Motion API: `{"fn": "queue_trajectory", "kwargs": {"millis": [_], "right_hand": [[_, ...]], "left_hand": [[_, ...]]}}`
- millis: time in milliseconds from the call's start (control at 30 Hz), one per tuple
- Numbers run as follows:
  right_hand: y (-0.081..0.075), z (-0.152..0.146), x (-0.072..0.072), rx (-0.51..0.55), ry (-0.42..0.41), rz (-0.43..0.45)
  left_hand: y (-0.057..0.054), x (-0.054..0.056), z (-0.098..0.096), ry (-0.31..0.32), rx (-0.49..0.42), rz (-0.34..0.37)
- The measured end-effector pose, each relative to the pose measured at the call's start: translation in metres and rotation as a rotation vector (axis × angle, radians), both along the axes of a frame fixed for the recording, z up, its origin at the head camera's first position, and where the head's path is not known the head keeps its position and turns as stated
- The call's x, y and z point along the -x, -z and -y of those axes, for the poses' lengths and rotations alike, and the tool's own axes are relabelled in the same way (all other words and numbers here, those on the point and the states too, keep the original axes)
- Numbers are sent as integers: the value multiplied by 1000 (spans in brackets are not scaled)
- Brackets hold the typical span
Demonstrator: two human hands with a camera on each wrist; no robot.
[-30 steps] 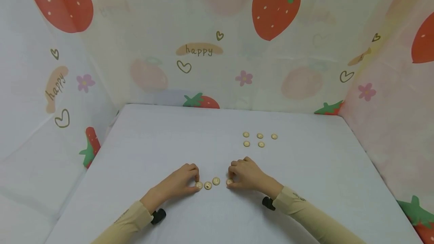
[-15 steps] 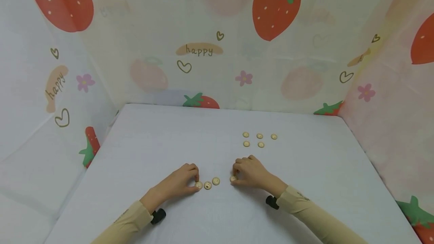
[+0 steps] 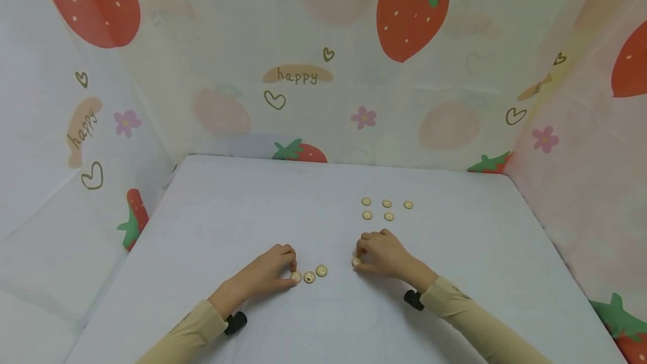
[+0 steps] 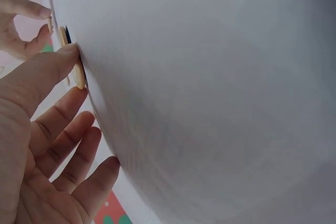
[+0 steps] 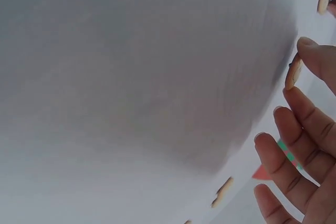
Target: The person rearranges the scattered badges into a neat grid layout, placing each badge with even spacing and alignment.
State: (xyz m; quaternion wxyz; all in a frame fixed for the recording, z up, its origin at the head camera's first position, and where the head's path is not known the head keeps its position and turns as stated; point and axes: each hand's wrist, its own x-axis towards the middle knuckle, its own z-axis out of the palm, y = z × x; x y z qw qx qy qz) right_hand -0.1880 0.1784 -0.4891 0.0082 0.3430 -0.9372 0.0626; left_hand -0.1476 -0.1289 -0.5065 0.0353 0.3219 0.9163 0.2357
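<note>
My left hand (image 3: 265, 273) pinches a round wooden button (image 3: 296, 277) between thumb and index finger at the left end of a short line. Beside it lie a button with a dark spot (image 3: 309, 277) and another plain button (image 3: 322, 271), set slightly farther back. To the right of these, my right hand (image 3: 386, 254) pinches one more wooden button (image 3: 356, 262) between thumb and index finger. The right wrist view shows this button (image 5: 294, 72) edge-on, tilted, close over the white cloth, the other fingers spread loosely. In the left wrist view the left button (image 4: 80, 75) appears edge-on too.
Beyond my right hand several matching buttons lie in two rows, three in the back row (image 3: 386, 204) and two in the front row (image 3: 388, 216). White cloth covers the table (image 3: 242, 201). A strawberry-print curtain (image 3: 222, 44) stands along the back and both sides.
My right hand has moved right and slightly away from me, taking its button farther from the line. The left hand and the other buttons have stayed in place.
</note>
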Motion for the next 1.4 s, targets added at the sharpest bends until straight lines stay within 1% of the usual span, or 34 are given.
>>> {"fn": "queue_trajectory", "kwargs": {"millis": [233,500,733,867,1133,1267,1400], "right_hand": [[-1,-12,3,18,18,-26],[-3,-24,6,26,51,-16],[-5,-36,10,21,78,-42],[-6,-44,12,23,91,-41],[-7,-56,15,25,121,-54],[-6,-63,18,17,131,-59],[-4,-69,20,8,138,-70]], "left_hand": [[1,0,0,-3,-3,3],[0,0,0,-5,-4,10],[0,0,0,-6,0,-2],[1,0,-1,-8,3,-4],[-1,-1,-1,-9,0,2],[-2,-1,-1,-8,-1,9],[1,0,-1,-2,3,4]]}}
